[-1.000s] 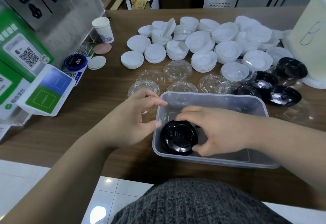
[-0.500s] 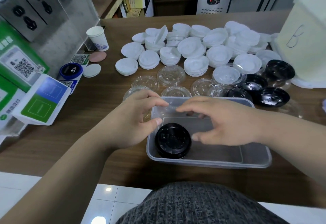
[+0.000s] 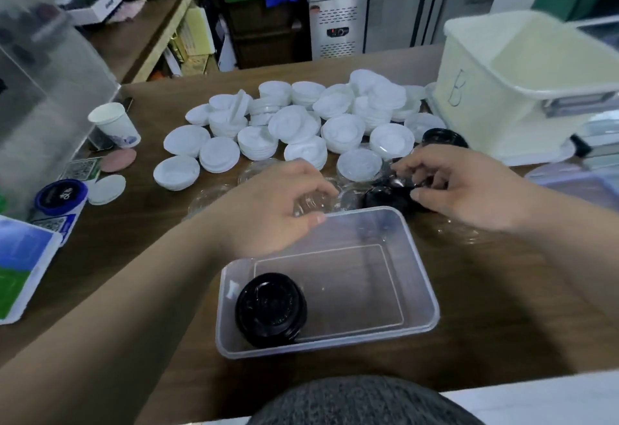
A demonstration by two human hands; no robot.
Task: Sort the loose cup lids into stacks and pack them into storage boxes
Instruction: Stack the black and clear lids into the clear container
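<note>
A clear plastic storage box (image 3: 420,277) stands on the wooden counter in front of me, with a stack of black lids (image 3: 270,310) in its near left corner. My left hand (image 3: 274,203) hovers at the box's far left corner, fingers loosely curled over flat clear lids (image 3: 209,194), holding nothing. My right hand (image 3: 469,187) reaches past the box's far right corner, fingers and thumb pinching the loose black lids (image 3: 385,197) there. Another black lid (image 3: 442,136) lies behind. Several stacks of white lids (image 3: 301,123) cover the counter's middle.
A cream bin marked B (image 3: 502,96) stands at the far right. At the left are a paper cup (image 3: 115,125), a blue cap (image 3: 62,195), QR-code signs (image 3: 20,264) and a clear partition (image 3: 50,73). More clear lids (image 3: 459,233) lie under my right wrist.
My right hand left the black stack in the box and moved to the loose black lids beyond it. My left hand let go of the box's corner. My view tilted up.
</note>
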